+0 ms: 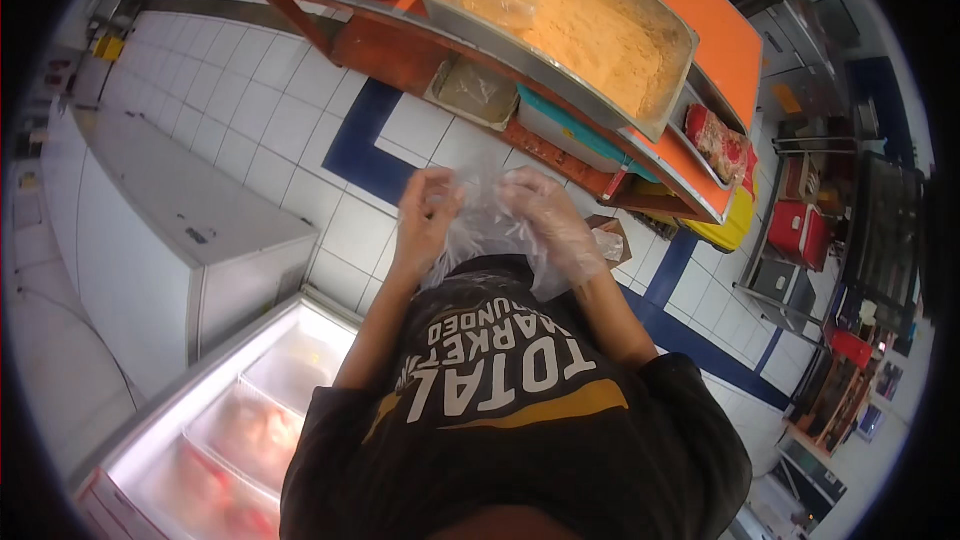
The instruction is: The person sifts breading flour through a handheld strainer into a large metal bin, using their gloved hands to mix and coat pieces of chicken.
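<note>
Both my hands are raised in front of my dark printed T-shirt. A thin clear plastic glove (581, 251) covers my right hand (547, 214), loose and wrinkled around the wrist. Its fingertips pinch a second piece of clear plastic film (484, 199), which looks like another disposable glove. On the other side, my left hand (427, 214) looks bare, with fingers curled against the thumb at the film's edge. Some of that film hangs below the left palm. Blur and transparency hide exactly where the film ends.
Ahead stands an orange table (720, 30) bearing a deep metal pan (679, 52) of orange-tan powder with a clear bag in it. A metal tray (709, 142) holds a red package. Lower left is a lit display freezer (330, 311), beside a white chest cabinet (255, 247). A cardboard box (619, 236) lies beyond my right hand.
</note>
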The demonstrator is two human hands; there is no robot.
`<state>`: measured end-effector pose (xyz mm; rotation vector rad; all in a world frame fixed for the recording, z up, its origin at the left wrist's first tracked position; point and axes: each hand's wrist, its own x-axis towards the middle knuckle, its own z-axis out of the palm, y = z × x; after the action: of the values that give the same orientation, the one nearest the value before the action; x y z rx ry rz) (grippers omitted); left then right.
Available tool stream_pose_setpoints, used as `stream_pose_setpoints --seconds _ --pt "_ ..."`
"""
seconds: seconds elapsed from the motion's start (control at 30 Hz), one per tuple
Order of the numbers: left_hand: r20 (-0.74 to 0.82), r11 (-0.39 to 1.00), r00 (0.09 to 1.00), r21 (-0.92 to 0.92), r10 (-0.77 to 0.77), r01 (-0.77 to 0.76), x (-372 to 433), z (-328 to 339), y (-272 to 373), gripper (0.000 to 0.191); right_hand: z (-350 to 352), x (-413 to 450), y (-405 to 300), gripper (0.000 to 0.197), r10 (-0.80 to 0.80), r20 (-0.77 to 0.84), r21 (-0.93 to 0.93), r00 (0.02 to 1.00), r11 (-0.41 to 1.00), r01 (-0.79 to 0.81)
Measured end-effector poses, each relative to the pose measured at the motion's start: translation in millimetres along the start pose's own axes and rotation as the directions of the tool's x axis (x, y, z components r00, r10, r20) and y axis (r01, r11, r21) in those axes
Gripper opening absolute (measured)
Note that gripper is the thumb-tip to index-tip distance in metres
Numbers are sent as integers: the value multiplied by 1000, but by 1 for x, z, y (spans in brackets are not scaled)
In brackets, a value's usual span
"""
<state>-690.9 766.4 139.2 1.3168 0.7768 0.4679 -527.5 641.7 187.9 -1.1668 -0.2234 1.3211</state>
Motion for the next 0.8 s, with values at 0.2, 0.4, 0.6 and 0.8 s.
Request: stream_pose_setpoints --seconds 0.2,0.4,0.6,0.8 --pt "360 866 868 -238 -342 440 70 -63 9 54 15 32 -17 26 -185 -95 236 978 950 202" --pt "507 867 830 -277 -234 414 120 -87 22 21 39 47 -35 24 -184 -388 203 903 939 278" --pt "572 837 812 -383 -117 390 160 -121 39 6 51 54 -50 23 -182 -393 150 902 955 258" --pt "509 962 817 108 -271 252 173 -146 69 10 72 79 -54 22 -217 -428 138 877 944 301"
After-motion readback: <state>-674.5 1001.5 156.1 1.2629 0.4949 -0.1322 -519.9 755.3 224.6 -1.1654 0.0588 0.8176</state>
